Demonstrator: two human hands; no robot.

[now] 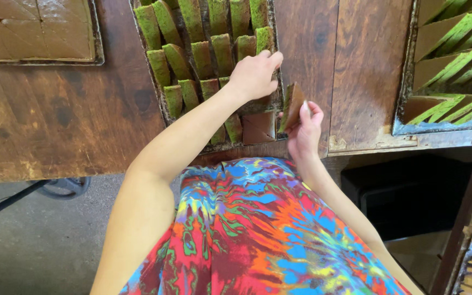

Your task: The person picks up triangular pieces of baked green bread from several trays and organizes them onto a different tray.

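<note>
a metal tray [166,112] filled with upright green-topped brown cake slices [192,60] is seen at twelve o'clock on the wooden table [55,120]. the left hand [255,75] is laid over the tray's right part, at about twelve o'clock from the body, with its fingers curled loosely on the tops of the slices near the right rim; whether a slice is actually pinched there cannot be told. the right hand [304,131] is held just beside the tray's lower right corner, at about one o'clock, and a single wedge-shaped slice [292,106] is clamped between its thumb and fingers, tilted upright with the brown face turned outward and a thin green edge showing. this slice is lifted off the tray, close to the rim but apart from the others. a bare brown slice [258,127] is left lying flat in the tray's lower right corner. at ten o'clock another tray [98,38] of uncut, scored brown cake is placed. at two o'clock a third tray [405,93] is stacked with slanted green and brown wedges. a bright multicoloured dress [247,229] is seen at six o'clock.
</note>
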